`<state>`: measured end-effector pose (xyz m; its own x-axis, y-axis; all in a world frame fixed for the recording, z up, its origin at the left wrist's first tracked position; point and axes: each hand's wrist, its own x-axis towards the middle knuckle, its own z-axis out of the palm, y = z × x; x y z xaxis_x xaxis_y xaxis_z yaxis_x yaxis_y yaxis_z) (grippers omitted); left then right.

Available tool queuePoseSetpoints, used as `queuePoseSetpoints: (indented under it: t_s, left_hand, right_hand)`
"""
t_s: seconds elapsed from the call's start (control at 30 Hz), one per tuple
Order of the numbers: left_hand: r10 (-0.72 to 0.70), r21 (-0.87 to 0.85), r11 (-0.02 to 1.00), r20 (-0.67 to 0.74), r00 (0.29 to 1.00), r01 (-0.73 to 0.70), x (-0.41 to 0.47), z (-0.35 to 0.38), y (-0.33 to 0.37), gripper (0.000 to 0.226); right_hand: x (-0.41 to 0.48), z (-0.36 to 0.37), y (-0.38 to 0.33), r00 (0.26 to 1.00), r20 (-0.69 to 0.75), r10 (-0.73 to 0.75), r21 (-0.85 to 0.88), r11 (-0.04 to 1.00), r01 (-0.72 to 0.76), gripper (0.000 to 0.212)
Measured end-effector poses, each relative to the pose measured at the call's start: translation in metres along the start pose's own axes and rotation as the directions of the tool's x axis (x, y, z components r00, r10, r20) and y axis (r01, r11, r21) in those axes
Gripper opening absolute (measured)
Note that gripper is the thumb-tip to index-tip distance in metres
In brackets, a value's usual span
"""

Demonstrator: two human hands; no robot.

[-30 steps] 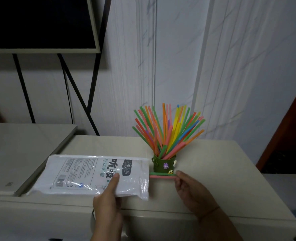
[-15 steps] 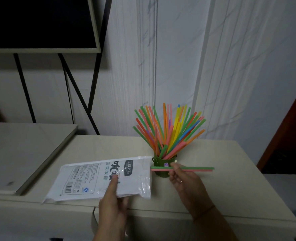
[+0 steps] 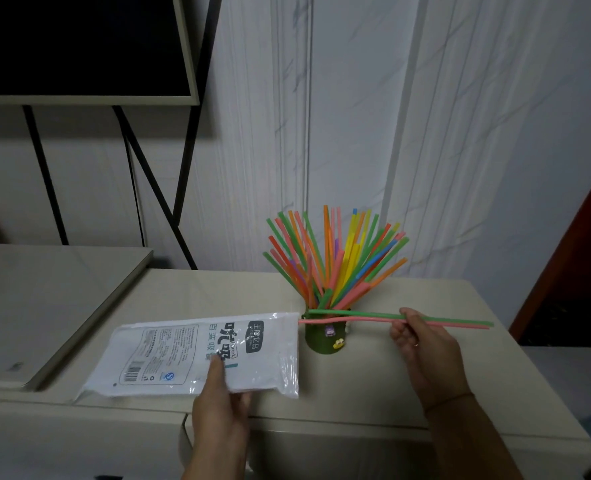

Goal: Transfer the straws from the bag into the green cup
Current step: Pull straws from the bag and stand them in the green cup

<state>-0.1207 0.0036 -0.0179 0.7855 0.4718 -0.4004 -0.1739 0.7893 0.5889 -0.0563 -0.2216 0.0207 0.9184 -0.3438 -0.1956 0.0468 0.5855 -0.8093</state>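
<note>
A white plastic straw bag (image 3: 197,355) with printed text lies flat on the beige tabletop, and my left hand (image 3: 221,407) grips its near edge with the thumb on top. My right hand (image 3: 422,344) pinches two straws (image 3: 360,317), one green and one pink, held level. Their left tips sit at the bag's open right end and they cross in front of the green cup (image 3: 325,337). The small cup stands just right of the bag, packed with several colourful straws (image 3: 335,261) that fan upward.
The beige table (image 3: 391,386) ends close in front of me and at the right. A lower grey surface (image 3: 44,306) adjoins it on the left. A dark screen (image 3: 79,46) on black legs stands behind. A white wall backs the cup.
My right hand has drawn the green and pink straws rightward, almost wholly out of the bag. My left hand has shifted the bag slightly right and tilted it.
</note>
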Motion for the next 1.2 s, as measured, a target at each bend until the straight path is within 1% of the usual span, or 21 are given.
queuePoseSetpoints:
  t_s: [0.17,0.27,0.33,0.43,0.53,0.6,0.67,0.73,0.83,0.93,1.0,1.1,1.2]
  left_hand:
    - [-0.023,0.05,0.999,0.044,0.999,0.021,-0.003,0.004,0.001,0.03]
    - [-0.014,0.073,0.997,0.041,0.999,0.011,-0.004,0.005,0.001,0.033]
    - [-0.014,0.077,0.997,0.042,0.999,0.011,-0.004,0.005,0.0,0.033]
    - [-0.018,0.069,0.998,0.039,0.999,0.016,-0.004,0.006,0.0,0.034]
    - [-0.023,0.07,0.997,0.048,0.999,0.02,-0.004,0.005,0.0,0.034]
    - [-0.031,0.079,0.997,0.051,0.998,0.027,-0.005,0.004,0.0,0.033]
    - [-0.034,0.09,0.995,0.047,0.998,0.03,-0.005,0.003,0.001,0.032]
    - [-0.039,0.088,0.996,0.052,0.998,0.034,-0.006,0.004,0.001,0.032]
    - [-0.048,0.082,0.996,0.054,0.997,0.043,-0.007,0.005,0.002,0.03]
    - [-0.056,0.086,0.995,0.051,0.997,0.051,-0.005,0.003,0.001,0.027]
    - [-0.068,0.093,0.994,0.055,0.996,0.063,-0.004,0.001,0.001,0.025]
    - [-0.107,0.078,0.992,0.083,0.991,0.101,-0.007,0.003,0.002,0.028]
    - [-0.15,0.038,0.988,0.096,0.984,0.147,-0.009,0.004,0.005,0.034]
  right_hand:
    - [0.01,-0.004,-0.012,0.992,-0.06,-0.108,-0.006,0.994,0.107,0.013]
    - [0.014,-0.003,-0.018,0.979,-0.051,-0.198,-0.046,0.979,0.196,0.009]
    - [0.016,0.0,-0.021,0.961,-0.027,-0.276,-0.097,0.957,0.272,0.008]
    - [0.016,0.008,-0.022,0.92,0.042,-0.39,-0.215,0.896,0.389,0.009]
    - [0.015,0.021,-0.021,0.895,0.131,-0.427,-0.333,0.831,0.446,0.008]
    - [0.015,0.029,-0.019,0.89,0.222,-0.398,-0.428,0.78,0.456,0.007]
    - [0.017,0.037,-0.014,0.892,0.323,-0.318,-0.517,0.73,0.447,0.007]
    - [0.02,0.042,-0.006,0.902,0.365,-0.229,-0.595,0.688,0.416,0.007]
    - [0.025,0.043,0.005,0.917,0.374,-0.139,-0.649,0.667,0.366,0.012]
    - [0.03,0.042,0.011,0.925,0.356,-0.133,-0.685,0.637,0.354,0.014]
    - [0.029,0.041,0.012,0.928,0.348,-0.131,-0.689,0.636,0.348,0.012]
    - [0.023,0.036,0.017,0.935,0.332,-0.121,-0.687,0.648,0.328,0.015]
    - [0.014,0.03,0.023,0.959,0.282,-0.019,-0.704,0.675,0.221,0.02]
